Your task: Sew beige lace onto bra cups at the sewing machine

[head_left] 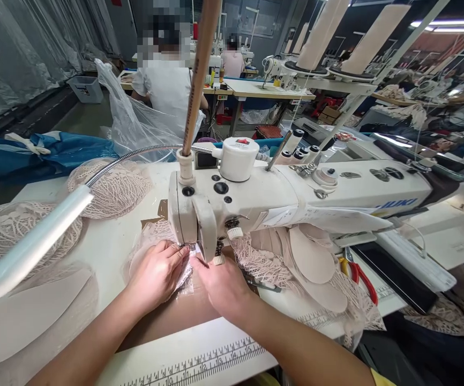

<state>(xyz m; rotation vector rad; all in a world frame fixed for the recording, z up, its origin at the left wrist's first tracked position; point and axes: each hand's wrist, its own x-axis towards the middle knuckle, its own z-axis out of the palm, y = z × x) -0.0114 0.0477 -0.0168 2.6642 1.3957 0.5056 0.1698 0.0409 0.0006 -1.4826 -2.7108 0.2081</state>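
Observation:
A white sewing machine (pixel 280 201) stands across the table. My left hand (pixel 157 273) lies flat, fingers stretched, on a beige lace piece (pixel 151 238) just left of the needle area. My right hand (pixel 222 284) is right of the presser foot, its fingers curled and pressed on the same lace under the machine head; the fingertips are partly hidden. More lace and beige foam cups (pixel 312 260) are bunched to the right under the machine arm.
A flexible lamp (pixel 35 241) reaches over the table's left side above lace piles (pixel 113 187). Red-handled scissors (pixel 360 276) lie at the right. A ruler strip (pixel 200 364) runs along the front edge. Other people sit at machines behind.

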